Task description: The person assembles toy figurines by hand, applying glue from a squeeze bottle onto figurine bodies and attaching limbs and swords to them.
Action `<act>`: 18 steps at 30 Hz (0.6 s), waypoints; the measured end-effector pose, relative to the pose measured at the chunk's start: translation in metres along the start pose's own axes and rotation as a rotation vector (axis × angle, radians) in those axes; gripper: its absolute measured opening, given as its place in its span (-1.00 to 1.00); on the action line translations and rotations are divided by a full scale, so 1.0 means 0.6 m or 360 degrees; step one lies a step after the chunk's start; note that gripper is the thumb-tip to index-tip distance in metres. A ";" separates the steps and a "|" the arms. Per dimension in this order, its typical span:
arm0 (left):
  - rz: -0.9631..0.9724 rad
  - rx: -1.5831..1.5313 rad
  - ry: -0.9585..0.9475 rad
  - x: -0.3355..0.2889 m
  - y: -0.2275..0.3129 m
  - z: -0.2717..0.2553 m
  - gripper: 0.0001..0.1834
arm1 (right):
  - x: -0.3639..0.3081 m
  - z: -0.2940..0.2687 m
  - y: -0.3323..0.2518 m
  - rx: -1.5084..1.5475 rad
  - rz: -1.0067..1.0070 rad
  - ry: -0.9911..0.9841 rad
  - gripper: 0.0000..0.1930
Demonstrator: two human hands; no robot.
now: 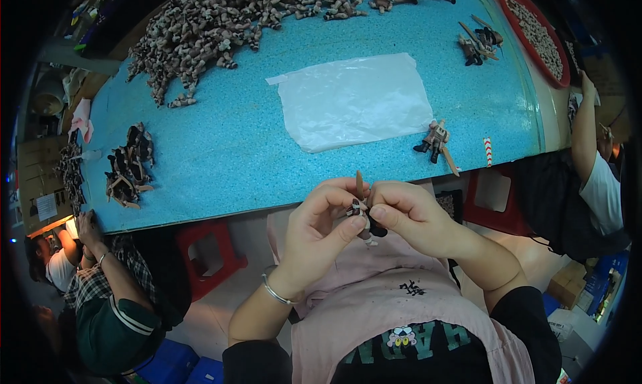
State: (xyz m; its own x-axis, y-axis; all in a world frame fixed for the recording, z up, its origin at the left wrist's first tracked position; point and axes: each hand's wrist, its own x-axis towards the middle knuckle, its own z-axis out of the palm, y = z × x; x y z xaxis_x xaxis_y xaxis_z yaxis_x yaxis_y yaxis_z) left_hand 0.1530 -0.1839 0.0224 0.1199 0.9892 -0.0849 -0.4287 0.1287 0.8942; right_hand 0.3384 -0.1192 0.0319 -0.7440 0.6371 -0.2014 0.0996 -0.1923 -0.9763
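In front of my chest, just off the table's near edge, I hold a small doll-like figurine (pixel 364 233) with dark and pale parts. My left hand (pixel 326 217) pinches it between thumb and fingers. Closed on its other side is my right hand (pixel 408 213), thumb and fingertips pressed to it. A flat brown pointed piece (pixel 360 181) sticks up between the fingertips; my fingers hide where it meets the figurine. On the table to the right lies another figurine (pixel 436 140) with a similar brown piece by its legs.
A big heap of figurines (pixel 207 33) covers the far left of the blue table (pixel 221 136). Smaller piles of figurines lie at left (pixel 130 163) and far right (pixel 478 44). A clear plastic sheet (pixel 358 100) lies mid-table. A red basket (pixel 531 33) holds small pale parts. Co-workers sit on both sides.
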 end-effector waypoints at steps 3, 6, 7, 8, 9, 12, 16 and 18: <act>0.0283 -0.0041 0.0328 0.002 -0.007 0.024 -0.74 | 0.009 0.017 -0.010 -0.0273 -0.0337 0.0188 -0.77; 0.0237 0.0005 0.0371 -0.004 0.001 0.028 -0.63 | 0.003 0.021 -0.009 -0.0285 -0.0420 0.0197 -0.64; 0.0237 0.0006 0.0373 -0.004 0.006 0.022 -0.63 | 0.000 0.022 -0.012 -0.0284 -0.0421 0.0196 -0.64; 0.0114 -0.0013 0.0183 -0.004 0.013 0.011 -0.58 | -0.005 0.022 -0.016 -0.0235 -0.0323 0.0203 -0.62; -0.0010 -0.0031 -0.0007 -0.003 0.019 0.003 -0.54 | -0.007 0.022 -0.018 -0.0185 -0.0225 0.0211 -0.59; -0.0076 0.0005 -0.0209 -0.002 0.015 -0.021 -0.51 | -0.004 0.030 -0.014 -0.0086 -0.0405 0.0311 -0.49; 0.0058 0.0216 -0.0110 -0.005 0.013 -0.019 -0.56 | 0.005 0.027 -0.025 -0.0382 -0.0502 0.0254 -0.49; 0.0250 0.0388 -0.0098 -0.001 0.004 -0.017 -0.55 | 0.011 0.021 -0.019 -0.0513 -0.0584 0.0175 -0.52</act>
State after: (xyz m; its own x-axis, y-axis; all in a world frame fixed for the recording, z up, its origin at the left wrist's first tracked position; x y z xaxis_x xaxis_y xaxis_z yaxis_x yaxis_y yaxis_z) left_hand 0.1425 -0.1837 0.0203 0.1265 0.9885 0.0829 -0.2193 -0.0536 0.9742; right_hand 0.3239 -0.1221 0.0425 -0.6958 0.6979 0.1697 0.0562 0.2885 -0.9558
